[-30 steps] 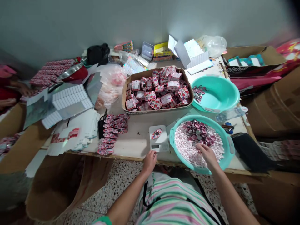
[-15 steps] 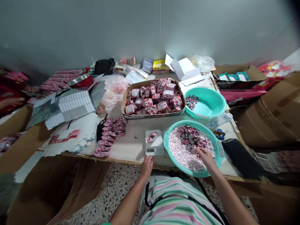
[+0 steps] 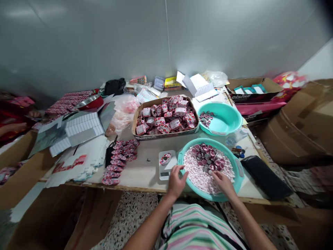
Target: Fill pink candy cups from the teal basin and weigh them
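Observation:
My left hand [image 3: 177, 182] is over the front right corner of the white scale [image 3: 164, 172], beside the tub, its thumb and fingers apart with nothing between them. A floral wrapped piece [image 3: 165, 159] lies on the scale. My right hand [image 3: 223, 183] reaches into the turquoise tub [image 3: 242, 177] of white pellets [image 3: 194, 172], its fingertips closed on a small round tin at the lower edge of the pile of tins [image 3: 207, 155]. Rows of floral wrapped pieces [image 3: 118, 162] lie left of the scale.
Behind stand a cardboard box of wrapped pieces [image 3: 163, 116] and a second turquoise tub [image 3: 229, 118] with a few tins. A black case [image 3: 265, 177] lies at right, paper sheets [image 3: 91, 158] at left. Another person's arm [image 3: 13, 128] shows at far left.
My left hand has risen from the table's front edge and moved right to the scale and the tub's rim, its fingers opening. My right hand stays at the tins. The view has tilted slightly.

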{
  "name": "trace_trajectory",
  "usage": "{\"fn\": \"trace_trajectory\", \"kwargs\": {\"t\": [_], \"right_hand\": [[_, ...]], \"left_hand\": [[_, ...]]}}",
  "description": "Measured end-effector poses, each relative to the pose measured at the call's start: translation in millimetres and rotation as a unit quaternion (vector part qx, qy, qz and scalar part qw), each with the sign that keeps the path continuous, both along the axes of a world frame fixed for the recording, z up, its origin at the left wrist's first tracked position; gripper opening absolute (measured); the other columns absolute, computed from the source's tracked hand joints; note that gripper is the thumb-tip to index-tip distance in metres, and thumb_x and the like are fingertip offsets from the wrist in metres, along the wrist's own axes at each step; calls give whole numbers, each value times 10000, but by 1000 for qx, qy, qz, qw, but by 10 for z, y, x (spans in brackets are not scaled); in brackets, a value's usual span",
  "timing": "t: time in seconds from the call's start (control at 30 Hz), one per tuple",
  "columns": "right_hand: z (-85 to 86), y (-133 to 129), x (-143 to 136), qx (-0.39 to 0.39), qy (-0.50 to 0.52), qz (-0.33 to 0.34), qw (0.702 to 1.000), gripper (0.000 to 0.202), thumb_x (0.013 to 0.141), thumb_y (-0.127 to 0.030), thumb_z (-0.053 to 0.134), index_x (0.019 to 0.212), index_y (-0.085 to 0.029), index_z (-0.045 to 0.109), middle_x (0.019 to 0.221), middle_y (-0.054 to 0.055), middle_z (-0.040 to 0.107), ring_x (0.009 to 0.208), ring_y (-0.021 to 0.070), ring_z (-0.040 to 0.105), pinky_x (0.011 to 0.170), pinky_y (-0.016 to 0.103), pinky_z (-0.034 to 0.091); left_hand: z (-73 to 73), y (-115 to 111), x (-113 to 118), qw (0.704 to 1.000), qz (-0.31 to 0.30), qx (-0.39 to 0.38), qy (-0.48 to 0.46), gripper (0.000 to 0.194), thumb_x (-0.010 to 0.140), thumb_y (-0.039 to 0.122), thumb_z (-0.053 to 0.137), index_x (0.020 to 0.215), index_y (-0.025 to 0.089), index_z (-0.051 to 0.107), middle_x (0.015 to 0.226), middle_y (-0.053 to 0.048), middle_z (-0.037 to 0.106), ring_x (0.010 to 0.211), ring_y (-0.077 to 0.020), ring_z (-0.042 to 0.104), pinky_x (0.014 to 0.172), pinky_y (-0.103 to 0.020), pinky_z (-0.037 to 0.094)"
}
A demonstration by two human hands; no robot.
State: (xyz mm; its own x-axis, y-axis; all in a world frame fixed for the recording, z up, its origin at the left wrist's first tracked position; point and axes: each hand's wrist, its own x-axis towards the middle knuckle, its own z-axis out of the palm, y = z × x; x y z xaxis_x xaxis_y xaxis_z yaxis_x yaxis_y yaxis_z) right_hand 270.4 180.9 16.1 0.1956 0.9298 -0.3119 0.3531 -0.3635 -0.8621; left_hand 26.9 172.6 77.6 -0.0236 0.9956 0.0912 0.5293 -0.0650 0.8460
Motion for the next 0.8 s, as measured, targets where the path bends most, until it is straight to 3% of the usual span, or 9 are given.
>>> {"fn": "trace_trajectory", "kwargs": {"t": [0.1, 0.2, 0.37, 0.5, 0.6, 0.73, 0.8], "right_hand": [[75, -74, 54, 38, -34, -3, 999, 353, 697, -567, 598, 741, -227, 681, 773, 30, 683, 760, 247, 602, 691, 309, 419], [142, -128, 83, 70, -39, 0, 997, 352, 718, -568, 598, 742, -224, 668, 824, 43, 684, 814, 252, 601, 745, 318, 413], [200, -139, 72, 86, -28, 3, 996, 374, 718, -590, 603, 751, -225, 678, 816, 52, 680, 805, 253, 594, 740, 326, 415], [213, -119, 64, 98, -28, 14, 995, 323, 737, -547, 611, 775, -233, 679, 831, 47, 674, 805, 240, 588, 709, 307, 411], [206, -121, 70, 112, -36, 23, 993, 268, 770, -495, 601, 781, -237, 674, 826, 39, 666, 798, 225, 584, 716, 297, 404], [178, -145, 45, 116, -30, 29, 992, 236, 763, -475, 619, 767, -246, 679, 822, 34, 666, 799, 219, 581, 715, 285, 400], [168, -151, 5, 113, -29, 34, 993, 235, 768, -474, 611, 758, -248, 675, 811, 32, 663, 784, 218, 579, 698, 284, 397]], "left_hand": [[-288, 17, -356, 979, 186, 33, 77, 194, 864, 392, 521, 866, 200, 546, 809, -30, 587, 762, -170, 580, 706, -290, 498], [-481, 97, -717, 957, 263, 53, 109, 270, 835, 425, 549, 947, 183, 508, 910, -86, 565, 913, -232, 556, 847, -385, 467], [-708, 395, -910, 969, 186, 13, 164, 678, 671, 395, 736, 1231, 159, 437, 1223, -158, 528, 1187, -311, 455, 1006, -466, 378], [-826, 597, -833, 977, 158, -61, 128, 441, 696, 295, 713, 1096, 177, 568, 1015, -94, 653, 965, -242, 617, 836, -361, 505], [-631, 620, -779, 980, 151, -50, 118, 306, 771, 274, 644, 1064, 199, 593, 968, -63, 669, 873, -193, 643, 789, -308, 522], [-58, 561, -667, 988, 69, 84, 109, 355, 822, 288, 600, 1173, 248, 565, 1162, -62, 601, 1092, -217, 563, 970, -353, 453], [155, 548, -564, 987, 28, 118, 104, 383, 819, 289, 610, 1197, 267, 559, 1202, -59, 573, 1133, -233, 535, 1000, -379, 435]]}}
